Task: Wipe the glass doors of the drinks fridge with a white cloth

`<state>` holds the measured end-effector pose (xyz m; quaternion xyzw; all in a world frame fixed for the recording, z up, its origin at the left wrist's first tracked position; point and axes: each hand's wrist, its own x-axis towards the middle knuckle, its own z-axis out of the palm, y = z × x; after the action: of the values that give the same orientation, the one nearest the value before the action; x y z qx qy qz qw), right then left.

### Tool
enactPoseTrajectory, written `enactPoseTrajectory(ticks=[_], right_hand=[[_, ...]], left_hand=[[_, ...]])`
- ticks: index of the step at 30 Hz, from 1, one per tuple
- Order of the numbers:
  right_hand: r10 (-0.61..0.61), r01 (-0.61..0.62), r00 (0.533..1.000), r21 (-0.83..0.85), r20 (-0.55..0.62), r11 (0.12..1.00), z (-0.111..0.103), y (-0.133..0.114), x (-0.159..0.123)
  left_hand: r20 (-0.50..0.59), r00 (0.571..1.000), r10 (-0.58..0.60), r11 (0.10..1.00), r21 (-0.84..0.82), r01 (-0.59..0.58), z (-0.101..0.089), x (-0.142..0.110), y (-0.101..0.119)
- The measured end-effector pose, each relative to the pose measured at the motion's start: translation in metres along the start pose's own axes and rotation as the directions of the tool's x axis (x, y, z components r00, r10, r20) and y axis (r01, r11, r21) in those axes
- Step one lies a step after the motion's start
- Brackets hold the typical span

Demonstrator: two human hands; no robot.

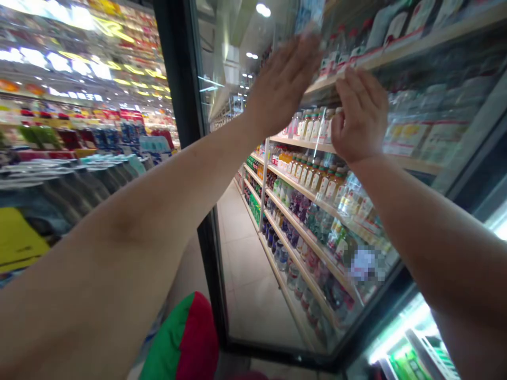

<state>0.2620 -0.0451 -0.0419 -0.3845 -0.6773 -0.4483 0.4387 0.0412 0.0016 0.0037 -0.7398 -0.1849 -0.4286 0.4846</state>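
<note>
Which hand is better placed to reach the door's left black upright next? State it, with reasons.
Probably the left hand: it is nearer the black upright, its forearm crossing in front. The right hand is farther right.

Black is seen on the frame (pixel 184 79) left of the fingers (pixel 299 60), amber and white on bottles (pixel 317 179) below them, and green beside red on cloth (pixel 190 338) farther down.

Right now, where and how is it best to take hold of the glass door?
Probably by its dark upright frame on the left, coming from the left with the left hand: this long, straight bar seems to offer fingers an edge, while the flat glass pane gives nothing to close around.
</note>
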Motion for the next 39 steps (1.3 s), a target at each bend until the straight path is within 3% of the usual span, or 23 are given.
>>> enactPoseTrajectory(ticks=[2, 4, 8, 10, 13, 16, 19, 21, 22, 24, 26, 27, 30, 33, 34, 36, 39], right_hand=[[-0.005, 0.005, 1.000, -0.005, 0.000, 1.000, 0.000, 0.001, 0.000], [-0.001, 0.001, 1.000, 0.015, 0.010, 1.000, 0.000, 0.002, 0.000], [-0.004, 0.003, 1.000, 0.032, 0.026, 0.999, 0.002, 0.005, 0.000], [-0.022, 0.022, 1.000, 0.020, 0.022, 1.000, 0.003, 0.005, 0.001], [-0.034, 0.034, 0.999, -0.005, -0.010, 0.999, 0.004, 0.004, 0.001], [-0.027, 0.026, 0.998, -0.038, -0.050, 0.999, 0.003, 0.000, 0.001], [-0.022, 0.021, 0.999, -0.025, -0.049, 0.999, 0.002, -0.002, 0.001], [-0.014, 0.014, 1.000, 0.002, -0.028, 1.000, 0.002, -0.002, 0.001], [-0.007, 0.007, 1.000, 0.017, -0.016, 1.000, 0.002, -0.001, 0.001], [0.014, -0.014, 1.000, 0.045, 0.004, 0.999, 0.001, -0.001, 0.001], [0.032, -0.033, 0.999, 0.056, 0.018, 0.998, -0.001, -0.002, 0.001], [0.040, -0.041, 0.999, 0.052, 0.017, 0.998, -0.002, -0.003, 0.001], [0.044, -0.044, 0.999, 0.035, -0.005, 0.998, -0.004, -0.004, 0.000], [0.031, -0.029, 0.999, 0.032, -0.040, 0.999, -0.004, -0.004, -0.001], [0.027, -0.025, 0.998, 0.031, -0.050, 0.999, -0.004, -0.003, -0.001], [0.028, -0.027, 0.998, 0.028, -0.060, 0.999, -0.004, -0.003, -0.002], [0.046, -0.045, 0.997, 0.021, -0.054, 0.999, -0.005, -0.003, -0.002]], left_hand=[[-0.089, 0.987, -0.133, 0.991, 0.019, 0.135, 0.002, 0.003, -0.012], [-0.127, 0.978, -0.166, 0.986, 0.009, 0.168, 0.006, 0.000, -0.011], [0.013, 0.993, 0.118, 0.992, -0.035, -0.118, 0.004, -0.012, 0.011], [0.052, 0.982, 0.183, 0.982, -0.064, -0.179, -0.002, -0.013, 0.012], [-0.038, 0.999, 0.009, 0.999, -0.049, -0.011, -0.008, -0.010, 0.003], [-0.091, 0.987, -0.134, 0.991, -0.028, 0.132, -0.005, -0.011, 0.007], [0.040, 0.999, 0.025, 0.998, -0.061, -0.022, 0.001, -0.018, 0.024], [0.113, 0.985, 0.128, 0.990, -0.079, -0.119, 0.001, -0.019, 0.027], [0.109, 0.989, 0.098, 0.994, -0.059, -0.092, -0.001, -0.017, 0.024], [0.022, 0.996, -0.084, 0.996, 0.011, 0.084, -0.006, -0.011, 0.014], [-0.067, 0.970, -0.232, 0.970, 0.053, 0.236, -0.010, -0.007, 0.008], [-0.089, 0.964, -0.250, 0.965, 0.060, 0.256, -0.010, -0.006, 0.008], [-0.014, 0.997, -0.071, 0.997, 0.011, 0.071, -0.008, -0.010, 0.022], [0.108, 0.985, 0.133, 0.989, -0.086, -0.124, -0.004, -0.008, 0.025], [0.117, 0.986, 0.115, 0.991, -0.079, -0.106, -0.004, -0.005, 0.020], [0.064, 0.996, -0.064, 0.998, -0.004, 0.065, -0.004, 0.004, 0.005], [-0.056, 0.949, -0.309, 0.950, 0.037, 0.311, -0.003, 0.011, -0.004]])
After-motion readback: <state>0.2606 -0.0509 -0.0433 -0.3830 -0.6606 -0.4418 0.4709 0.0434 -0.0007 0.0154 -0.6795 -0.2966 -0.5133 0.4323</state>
